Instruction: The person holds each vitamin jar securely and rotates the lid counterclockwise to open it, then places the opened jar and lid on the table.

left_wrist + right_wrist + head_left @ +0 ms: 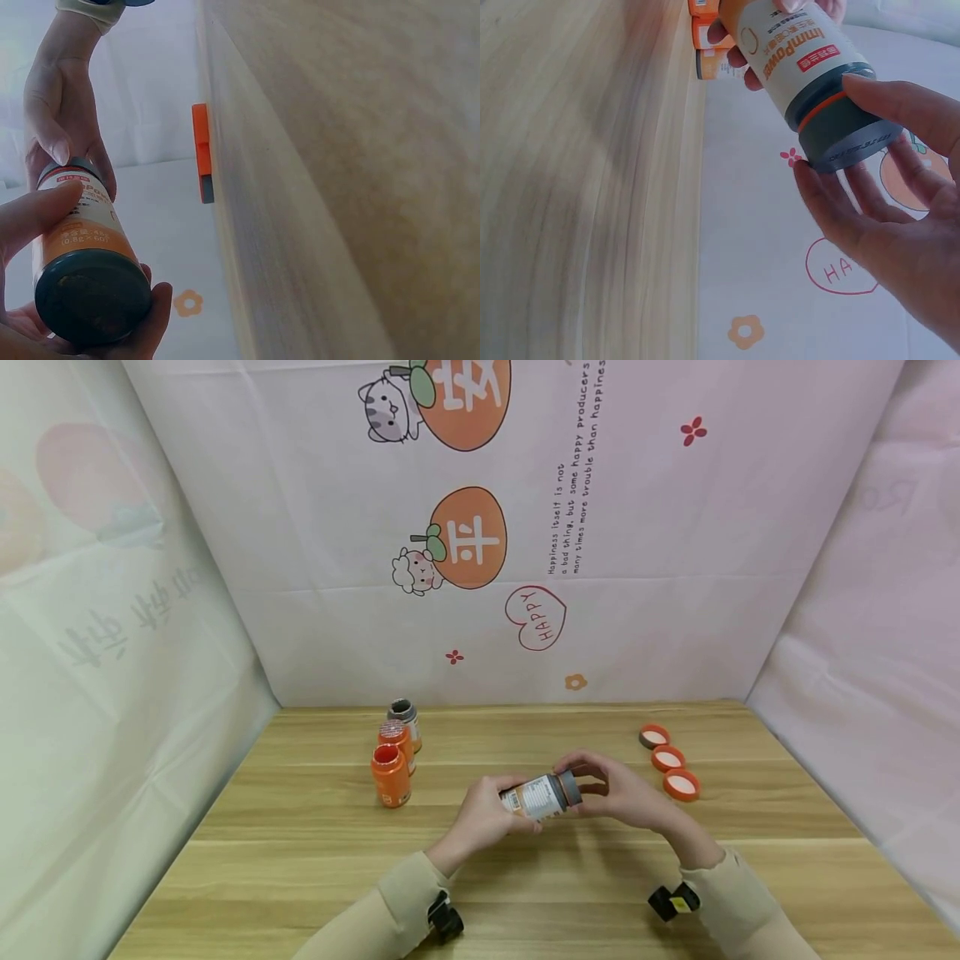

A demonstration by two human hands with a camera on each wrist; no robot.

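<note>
My left hand (483, 814) grips a supplement bottle (538, 798) round its body, tilted above the wooden table. The bottle has a white and orange label and a dark grey base, which faces the camera in the left wrist view. A grey screw cap (851, 131) sits on its neck, with a thin orange ring just below. My right hand (626, 793) holds this cap, thumb on one side and fingertips curled along the other. The cap's flat top shows in the right wrist view.
On the left of the table (315, 860) stand two orange bottles (391, 781) and a grey one (405, 714), all without caps. Three caps (667, 758) lie in a row on the right, white insides up. A printed cloth (637, 610) rises behind.
</note>
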